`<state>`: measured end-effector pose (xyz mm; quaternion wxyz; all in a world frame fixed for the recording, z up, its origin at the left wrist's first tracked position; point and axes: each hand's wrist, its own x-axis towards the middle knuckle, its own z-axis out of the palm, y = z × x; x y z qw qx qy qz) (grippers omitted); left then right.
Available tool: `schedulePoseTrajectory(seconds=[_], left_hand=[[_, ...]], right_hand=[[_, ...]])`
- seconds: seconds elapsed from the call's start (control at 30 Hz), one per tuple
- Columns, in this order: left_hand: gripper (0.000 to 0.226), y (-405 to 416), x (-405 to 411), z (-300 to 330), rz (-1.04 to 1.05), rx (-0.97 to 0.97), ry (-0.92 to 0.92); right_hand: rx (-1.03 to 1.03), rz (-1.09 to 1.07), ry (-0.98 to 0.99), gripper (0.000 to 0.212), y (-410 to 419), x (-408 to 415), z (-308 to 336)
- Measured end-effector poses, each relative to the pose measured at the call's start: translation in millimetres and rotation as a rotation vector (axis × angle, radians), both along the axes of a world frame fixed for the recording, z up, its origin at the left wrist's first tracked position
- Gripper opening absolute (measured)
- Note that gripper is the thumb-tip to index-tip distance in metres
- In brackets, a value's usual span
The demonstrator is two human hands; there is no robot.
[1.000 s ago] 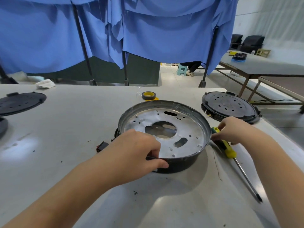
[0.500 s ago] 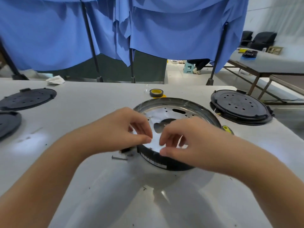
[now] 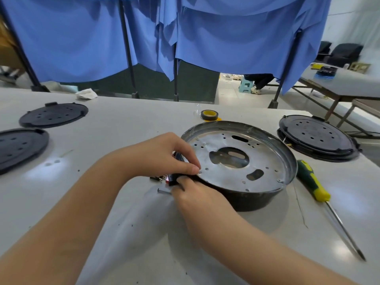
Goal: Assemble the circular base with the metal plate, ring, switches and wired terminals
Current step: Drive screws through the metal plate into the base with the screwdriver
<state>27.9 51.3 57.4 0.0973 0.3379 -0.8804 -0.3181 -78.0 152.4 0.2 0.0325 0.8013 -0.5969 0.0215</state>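
base: the round base (image 3: pixel 255 199) sits on the desk (image 3: pixel 123 128), dark wall outside, metal plate (image 3: pixel 267 161) seated inside it. it looks stiff and fairly light; the thin upper rim may be sharp, so i'd hold it by the outer wall.
switch: a small black and red part (image 3: pixel 171 179) at the base's near-left edge, likely a switch. small, hard, easy to drop; best pinched by its sides.
left hand: the left hand (image 3: pixel 164 155) curls over the left rim, thumb tip on the plate, fingers bent around the small part.
right hand: the right hand (image 3: pixel 197 194) lies against the near-left wall, fingers curled in at the same part; whether it really pinches it is hidden.
loose bits: a screw (image 3: pixel 164 191) lies on the desk just beside the right hand.
screwdriver: the screwdriver (image 3: pixel 314 182) lies right of the base, apart from both hands.
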Motion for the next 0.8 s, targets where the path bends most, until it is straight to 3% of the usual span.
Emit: schedulePoseTrajectory(seconds=[0.13, 0.27, 0.53, 0.7, 0.8], left_hand=[[0.005, 0, -1, -1, -0.007, -0.007, -0.002], [0.005, -1, -1, -2, -0.008, 0.006, 0.001], [0.013, 8, -3, 2, -0.013, 0.017, -0.039], [0.033, 19, -6, 7, -0.068, 0.005, -0.100], [0.031, 23, -8, 7, -0.061, -0.053, -0.117]], right_hand=[[0.027, -0.058, 0.080, 0.040, -10, 7, -8], [-0.166, -0.096, 0.077, 0.034, -7, 7, -17], [-0.206, -0.139, 0.094, 0.030, -7, 10, -13], [-0.256, -0.092, 0.013, 0.026, 2, 4, -13], [-0.212, -0.037, -0.085, 0.026, 19, -7, -11]])
